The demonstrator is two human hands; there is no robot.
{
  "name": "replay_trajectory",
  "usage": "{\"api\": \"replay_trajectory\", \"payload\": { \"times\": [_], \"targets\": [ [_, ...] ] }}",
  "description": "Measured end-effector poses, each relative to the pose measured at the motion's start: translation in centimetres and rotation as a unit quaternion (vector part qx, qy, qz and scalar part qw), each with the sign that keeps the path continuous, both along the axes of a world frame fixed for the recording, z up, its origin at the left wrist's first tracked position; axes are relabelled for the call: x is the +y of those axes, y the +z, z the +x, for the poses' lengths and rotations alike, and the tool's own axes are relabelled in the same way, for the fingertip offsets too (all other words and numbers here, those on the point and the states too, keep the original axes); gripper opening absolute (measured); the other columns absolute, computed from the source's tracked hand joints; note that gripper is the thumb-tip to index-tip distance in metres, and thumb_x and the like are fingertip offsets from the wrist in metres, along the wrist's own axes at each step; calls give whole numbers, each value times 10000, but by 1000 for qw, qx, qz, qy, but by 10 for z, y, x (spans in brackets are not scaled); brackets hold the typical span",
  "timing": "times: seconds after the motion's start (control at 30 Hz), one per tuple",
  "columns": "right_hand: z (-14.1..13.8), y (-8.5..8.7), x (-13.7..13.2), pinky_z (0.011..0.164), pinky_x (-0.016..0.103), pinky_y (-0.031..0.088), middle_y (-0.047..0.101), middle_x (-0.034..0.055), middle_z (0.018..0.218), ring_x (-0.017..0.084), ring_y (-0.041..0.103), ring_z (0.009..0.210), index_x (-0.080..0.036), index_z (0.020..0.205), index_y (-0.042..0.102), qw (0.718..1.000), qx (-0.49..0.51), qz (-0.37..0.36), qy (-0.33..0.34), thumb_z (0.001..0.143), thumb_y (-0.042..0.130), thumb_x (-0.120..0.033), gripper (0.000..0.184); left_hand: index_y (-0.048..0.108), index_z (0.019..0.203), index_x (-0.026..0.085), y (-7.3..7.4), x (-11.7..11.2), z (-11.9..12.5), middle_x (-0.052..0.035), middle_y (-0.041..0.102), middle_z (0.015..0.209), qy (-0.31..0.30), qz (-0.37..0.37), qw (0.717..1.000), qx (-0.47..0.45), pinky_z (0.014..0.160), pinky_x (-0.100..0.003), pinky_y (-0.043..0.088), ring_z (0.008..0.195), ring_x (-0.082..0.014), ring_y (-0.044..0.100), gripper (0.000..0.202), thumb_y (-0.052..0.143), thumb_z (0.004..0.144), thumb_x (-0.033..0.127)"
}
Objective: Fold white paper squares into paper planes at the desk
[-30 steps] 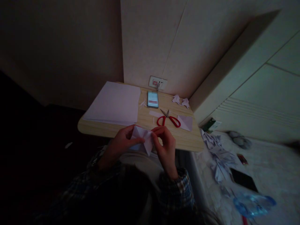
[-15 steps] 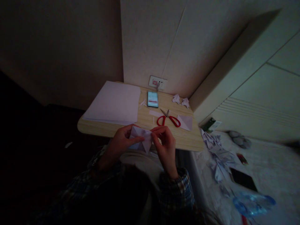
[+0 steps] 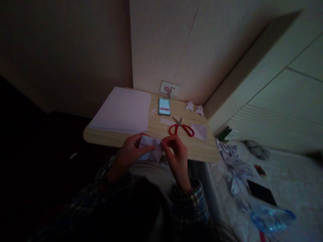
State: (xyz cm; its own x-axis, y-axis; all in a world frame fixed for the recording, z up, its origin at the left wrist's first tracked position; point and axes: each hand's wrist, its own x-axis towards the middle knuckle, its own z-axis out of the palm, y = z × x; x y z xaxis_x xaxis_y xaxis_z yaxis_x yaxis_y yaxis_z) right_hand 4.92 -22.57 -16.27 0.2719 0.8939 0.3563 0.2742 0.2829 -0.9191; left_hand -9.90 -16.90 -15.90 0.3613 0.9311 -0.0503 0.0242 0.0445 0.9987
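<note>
A partly folded piece of white paper (image 3: pixel 147 153) is held in the air just off the table's near edge. My left hand (image 3: pixel 131 149) grips its left side, thumb lying across the front face. At its upper right corner, my right hand (image 3: pixel 176 151) pinches a fold between thumb and fingertips. One pointed flap hangs down between the hands. Beyond them on the table lie scissors with red handles (image 3: pixel 188 130), blades apart, and a creased paper square (image 3: pixel 200 131) to their right.
A stack of white sheets (image 3: pixel 123 109) covers the table's left part. A lit phone (image 3: pixel 164 106) lies below a wall socket (image 3: pixel 170 88). Two folded paper figures (image 3: pixel 189 106) sit at the back right. On the bed are folded papers (image 3: pixel 237 166), a dark tablet-like object (image 3: pixel 261 192) and a blue plastic item (image 3: pixel 272 218).
My right hand has shifted slightly left and inward along the paper's upper right corner. My left hand keeps nearly the same hold.
</note>
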Motion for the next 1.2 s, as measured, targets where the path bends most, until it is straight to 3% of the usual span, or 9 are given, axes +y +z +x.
{"api": "replay_trajectory", "payload": {
  "times": [0.63,0.83,0.97,1.07,1.2],
  "targets": [
    [-2,-2,0,639,251,457,566,-18,723,125,549,683,-208,736,530,1000,-22,6,2,845,590,-215,124,577,689,178,5,-2,2,47,617,608,-1,13,1000,11,565,-229,475,585,-138,583,237,751,580,297],
    [0,-6,2,634,253,465,568,-27,753,127,557,689,-218,853,525,1000,10,-2,-13,825,620,-204,100,587,704,167,0,-1,2,46,608,616,2,26,1000,18,550,-218,446,579,-132,561,248,754,577,299],
    [2,-2,3,669,253,479,606,-21,765,134,586,721,-223,957,571,999,-19,-20,31,830,614,-204,136,602,718,167,-3,-2,1,39,604,624,15,57,997,59,537,-212,423,585,-137,551,236,737,615,331],
    [1,1,3,659,253,455,617,-17,723,135,575,699,-201,805,604,996,-73,-28,38,829,625,-234,45,621,716,172,-3,-4,0,34,600,626,4,90,991,103,535,-203,404,604,-140,545,202,709,669,348],
    [-1,1,1,604,245,403,557,-33,622,122,517,619,-196,673,561,994,-102,-23,15,842,607,-240,181,640,737,173,-2,-5,1,31,612,640,-14,115,985,125,549,-205,401,618,-143,549,183,698,688,340]
  ]
}}
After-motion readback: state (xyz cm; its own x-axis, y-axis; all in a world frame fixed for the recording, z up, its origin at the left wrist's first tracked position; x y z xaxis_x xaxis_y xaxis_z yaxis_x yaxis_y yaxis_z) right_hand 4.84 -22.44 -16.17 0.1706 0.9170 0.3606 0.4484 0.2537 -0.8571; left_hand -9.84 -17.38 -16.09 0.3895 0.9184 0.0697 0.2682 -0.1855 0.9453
